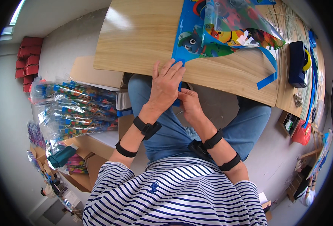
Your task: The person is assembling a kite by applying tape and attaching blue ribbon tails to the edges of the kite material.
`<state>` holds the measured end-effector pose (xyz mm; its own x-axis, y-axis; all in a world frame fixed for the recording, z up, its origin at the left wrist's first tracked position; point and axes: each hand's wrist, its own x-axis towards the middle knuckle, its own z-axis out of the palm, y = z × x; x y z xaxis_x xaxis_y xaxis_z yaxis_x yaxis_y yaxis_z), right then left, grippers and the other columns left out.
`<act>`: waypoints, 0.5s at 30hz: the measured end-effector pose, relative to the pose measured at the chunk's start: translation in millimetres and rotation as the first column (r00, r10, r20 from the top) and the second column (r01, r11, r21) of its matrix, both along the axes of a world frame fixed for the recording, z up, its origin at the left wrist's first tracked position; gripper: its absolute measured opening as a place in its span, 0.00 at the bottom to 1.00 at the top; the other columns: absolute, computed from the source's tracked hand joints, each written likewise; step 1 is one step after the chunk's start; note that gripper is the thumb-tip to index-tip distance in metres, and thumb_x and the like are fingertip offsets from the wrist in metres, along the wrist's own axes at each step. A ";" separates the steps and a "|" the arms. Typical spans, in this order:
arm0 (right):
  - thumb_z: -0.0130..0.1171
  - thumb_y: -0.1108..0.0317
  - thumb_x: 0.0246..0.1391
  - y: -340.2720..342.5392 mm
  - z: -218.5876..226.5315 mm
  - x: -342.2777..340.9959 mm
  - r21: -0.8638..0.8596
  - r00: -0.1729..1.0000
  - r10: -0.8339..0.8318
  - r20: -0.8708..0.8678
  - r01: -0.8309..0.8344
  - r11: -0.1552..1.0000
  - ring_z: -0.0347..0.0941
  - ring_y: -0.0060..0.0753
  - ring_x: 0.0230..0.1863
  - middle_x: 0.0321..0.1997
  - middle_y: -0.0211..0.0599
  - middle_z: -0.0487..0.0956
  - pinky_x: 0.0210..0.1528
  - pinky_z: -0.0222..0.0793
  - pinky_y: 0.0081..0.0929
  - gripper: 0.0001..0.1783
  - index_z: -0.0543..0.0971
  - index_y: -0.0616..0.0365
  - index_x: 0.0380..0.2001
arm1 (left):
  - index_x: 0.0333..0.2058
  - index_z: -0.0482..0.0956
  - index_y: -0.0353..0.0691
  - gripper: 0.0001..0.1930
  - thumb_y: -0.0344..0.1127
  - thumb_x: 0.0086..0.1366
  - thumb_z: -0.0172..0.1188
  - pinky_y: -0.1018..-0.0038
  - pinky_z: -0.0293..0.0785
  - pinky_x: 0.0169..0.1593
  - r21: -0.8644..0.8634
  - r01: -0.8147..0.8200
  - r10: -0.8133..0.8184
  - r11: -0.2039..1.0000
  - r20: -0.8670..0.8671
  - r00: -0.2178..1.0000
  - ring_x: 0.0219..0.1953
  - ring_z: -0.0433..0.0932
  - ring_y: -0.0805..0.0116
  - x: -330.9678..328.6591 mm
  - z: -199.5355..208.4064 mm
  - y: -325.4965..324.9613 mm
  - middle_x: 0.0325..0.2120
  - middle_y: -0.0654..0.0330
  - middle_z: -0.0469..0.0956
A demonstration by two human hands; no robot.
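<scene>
On the wooden table (136,41) lies a glossy plastic film sheet (221,51) printed with cartoon figures and edged in blue, like a kite. Its blue corner comes to the table's near edge. My left hand (165,88) rests there with outstretched fingers, their tips on the blue strip (179,62). Just below the edge, my right hand (189,103) is closed in a pinch on the lower part of that strip, which is mostly hidden by the hands. A blue tail (267,81) curls from the sheet's right side across the tabletop.
At the table's right stand a dark blue tape dispenser (296,69) with a yellow roll (307,60) and many thin pale rods (293,26). Bagged printed packs (79,109) are piled to my left, above open cartons (93,171). A red bag (301,134) hangs at right.
</scene>
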<state>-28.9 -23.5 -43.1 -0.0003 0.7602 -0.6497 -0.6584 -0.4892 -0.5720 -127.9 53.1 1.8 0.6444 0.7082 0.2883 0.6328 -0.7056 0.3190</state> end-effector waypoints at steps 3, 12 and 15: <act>0.57 0.75 0.55 -0.9 -2.3 -0.7 0.001 1.000 -0.003 0.002 0.003 1.000 0.78 0.20 0.31 0.31 0.31 0.82 0.34 0.72 0.19 0.06 0.82 0.61 0.33 | 0.49 0.77 0.38 0.19 0.26 0.57 0.61 0.52 0.51 0.67 -0.005 -0.001 0.001 1.000 0.006 1.000 0.60 0.68 0.60 0.0 0.2 -1.3 0.52 0.60 0.76; 0.56 0.75 0.55 -1.3 -9.3 -3.8 0.021 1.000 -0.012 0.024 0.012 1.000 0.76 0.16 0.27 0.28 0.28 0.82 0.27 0.67 0.15 0.06 0.83 0.60 0.31 | 0.49 0.77 0.38 0.19 0.28 0.57 0.61 0.51 0.50 0.67 -0.002 -0.015 0.015 1.000 -0.012 1.000 0.61 0.68 0.61 -1.4 -4.3 -3.5 0.53 0.61 0.75; 0.56 0.75 0.55 -1.8 -8.7 -2.0 0.020 0.999 0.011 0.034 -0.012 1.000 0.75 0.15 0.25 0.28 0.28 0.82 0.25 0.65 0.14 0.06 0.83 0.60 0.31 | 0.49 0.77 0.38 0.19 0.28 0.57 0.61 0.51 0.49 0.68 0.006 -0.023 0.023 1.000 -0.015 1.000 0.61 0.68 0.61 -0.7 -6.0 -4.5 0.53 0.61 0.75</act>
